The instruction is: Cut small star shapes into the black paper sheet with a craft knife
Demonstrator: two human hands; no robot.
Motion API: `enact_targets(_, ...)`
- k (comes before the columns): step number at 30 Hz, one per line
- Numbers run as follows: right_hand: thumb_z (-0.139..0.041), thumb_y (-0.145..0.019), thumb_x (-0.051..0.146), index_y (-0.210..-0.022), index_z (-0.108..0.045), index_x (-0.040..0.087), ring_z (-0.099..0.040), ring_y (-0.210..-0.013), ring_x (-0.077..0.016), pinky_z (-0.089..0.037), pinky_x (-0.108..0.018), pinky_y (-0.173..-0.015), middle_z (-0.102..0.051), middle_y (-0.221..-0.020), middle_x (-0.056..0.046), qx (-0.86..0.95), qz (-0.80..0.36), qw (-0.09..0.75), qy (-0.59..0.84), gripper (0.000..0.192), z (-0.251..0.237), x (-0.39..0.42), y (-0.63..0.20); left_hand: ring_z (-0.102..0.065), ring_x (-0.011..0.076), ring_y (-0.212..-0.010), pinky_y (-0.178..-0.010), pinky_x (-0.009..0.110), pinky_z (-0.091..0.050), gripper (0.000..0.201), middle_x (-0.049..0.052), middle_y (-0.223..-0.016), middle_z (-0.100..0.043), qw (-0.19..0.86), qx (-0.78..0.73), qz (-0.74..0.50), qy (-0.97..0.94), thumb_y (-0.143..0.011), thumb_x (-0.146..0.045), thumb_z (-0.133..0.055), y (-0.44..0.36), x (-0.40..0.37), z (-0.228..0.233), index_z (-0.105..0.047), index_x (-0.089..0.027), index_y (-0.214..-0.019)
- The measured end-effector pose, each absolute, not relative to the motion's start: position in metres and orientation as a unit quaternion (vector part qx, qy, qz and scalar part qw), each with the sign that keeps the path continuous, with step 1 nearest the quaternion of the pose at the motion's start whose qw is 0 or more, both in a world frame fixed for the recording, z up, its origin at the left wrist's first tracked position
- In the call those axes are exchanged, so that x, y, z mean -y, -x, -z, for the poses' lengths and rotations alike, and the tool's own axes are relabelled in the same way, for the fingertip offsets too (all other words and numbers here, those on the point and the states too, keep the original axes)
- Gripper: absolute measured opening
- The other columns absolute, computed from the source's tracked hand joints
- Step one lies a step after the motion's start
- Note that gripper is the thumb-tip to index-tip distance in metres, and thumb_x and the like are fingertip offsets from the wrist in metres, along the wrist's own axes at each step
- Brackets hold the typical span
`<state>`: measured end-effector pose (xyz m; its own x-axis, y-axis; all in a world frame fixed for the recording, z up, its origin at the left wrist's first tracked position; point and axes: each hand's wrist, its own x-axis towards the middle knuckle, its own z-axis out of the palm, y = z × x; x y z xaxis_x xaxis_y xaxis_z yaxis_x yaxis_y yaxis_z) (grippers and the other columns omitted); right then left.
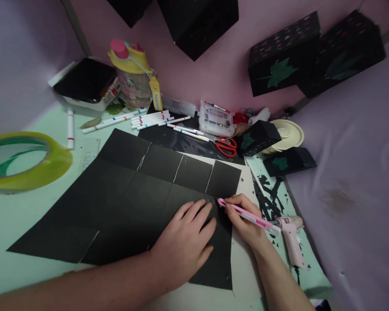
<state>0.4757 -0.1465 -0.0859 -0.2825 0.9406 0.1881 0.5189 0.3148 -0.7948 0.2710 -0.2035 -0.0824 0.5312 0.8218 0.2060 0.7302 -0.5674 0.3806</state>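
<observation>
Black paper [123, 203] lay flat on my worktop [6, 242] | left hand [184, 242] pressed it, fingers spread | right hand [246, 220] fingers clamped on pink craft knife [246, 214], tip at paper.

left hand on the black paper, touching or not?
Touching. Head view: left hand lies flat, palm down, on the black paper, no gap visible.

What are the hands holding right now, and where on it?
Right hand grips a pink craft knife near its blade end. Left hand holds nothing, pressing flat on the black paper.
</observation>
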Motion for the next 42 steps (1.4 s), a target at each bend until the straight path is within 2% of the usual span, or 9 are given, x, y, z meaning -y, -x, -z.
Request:
enact_targets(10,-0.058,-0.087,0.013,-0.089,-0.059,0.022,-0.058,-0.065,-0.0123,-0.047,-0.023,-0.059,-0.063,-0.078,0.000,0.769,-0.300,0.354,0.439,0.009,0.0876,0.1472,-0.4730,-0.037,0.0294,-0.133,-0.111,0.045,-0.027,0.045,0.011,-0.141,-0.047,0.123,-0.448,-0.183,-0.866,-0.087,-0.043,-0.056,-0.2709,0.2037,0.0827,-0.054,-0.019,-0.125)
enact_targets(18,-0.058,-0.084,0.005,-0.099,-0.058,0.022,-0.061,-0.072,-0.0139,-0.049,-0.026,-0.067,-0.064,-0.083,-0.002,0.833,-0.238,0.314,0.388,0.022,0.0835,0.1451,-0.4705,-0.038,0.0297,-0.133,-0.111,0.045,-0.027,0.046,0.012,-0.140,-0.047,0.121,-0.451,-0.188,-0.864,-0.086,-0.043,-0.057,-0.2718,0.2047,0.0839,-0.054,-0.018,-0.125)
enact_targets(30,-0.056,-0.085,0.003,-0.091,-0.056,0.022,-0.057,-0.069,-0.0145,-0.047,-0.027,-0.063,-0.059,-0.080,-0.003,0.841,-0.239,0.312,0.373,0.020,0.0894,0.1452,-0.4756,-0.037,0.0287,-0.134,-0.114,0.046,-0.028,0.044,0.011,-0.142,-0.047,0.155,-0.460,-0.185,-0.855,-0.085,-0.037,-0.059,-0.2715,0.2037,0.0787,-0.054,-0.020,-0.126)
enact_targets(42,-0.054,-0.086,0.005,-0.083,-0.051,0.022,-0.052,-0.063,-0.0133,-0.045,-0.027,-0.059,-0.053,-0.073,0.000,0.844,-0.224,0.318,0.370,0.017,0.0890,0.1455,-0.4740,-0.039,0.0289,-0.133,-0.112,0.046,-0.030,0.044,0.011,-0.141,-0.048,0.143,-0.459,-0.194,-0.855,-0.085,-0.038,-0.060,-0.2713,0.2048,0.0786,-0.056,-0.020,-0.124)
